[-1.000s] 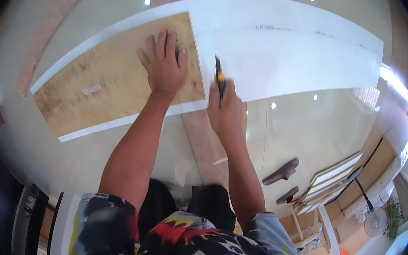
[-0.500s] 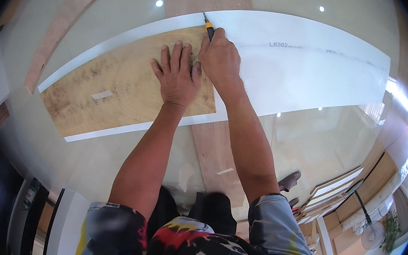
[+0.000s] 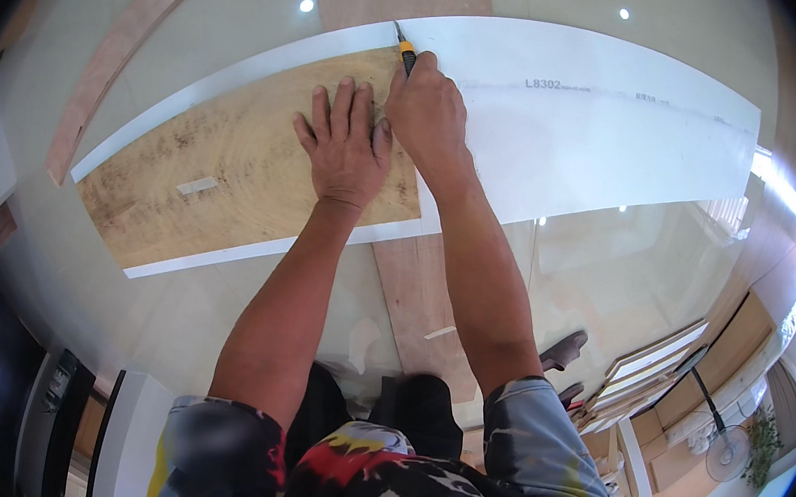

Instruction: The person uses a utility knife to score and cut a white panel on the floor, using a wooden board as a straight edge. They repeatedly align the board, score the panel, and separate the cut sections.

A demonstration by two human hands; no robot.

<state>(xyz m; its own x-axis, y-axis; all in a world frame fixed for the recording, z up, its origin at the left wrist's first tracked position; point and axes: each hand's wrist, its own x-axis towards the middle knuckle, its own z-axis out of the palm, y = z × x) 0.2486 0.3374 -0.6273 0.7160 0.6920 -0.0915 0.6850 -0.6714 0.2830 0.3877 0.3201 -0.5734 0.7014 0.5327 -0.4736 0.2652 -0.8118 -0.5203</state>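
The left hand (image 3: 349,161) is lying spread, palm down, on the brown wooden board (image 3: 243,150), which is resting on the long white sheet (image 3: 593,143). And the right hand (image 3: 427,111) is gripping the yellow-and-black utility knife (image 3: 407,53), its blade tip sitting right at the sheet's far edge! Beneath, a reddish wooden plank (image 3: 417,299) is running crosswise along the glossy floor (image 3: 609,271).

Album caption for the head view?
Left hand spread on a brown board, right hand holding a knife at the far edge of a white panel.
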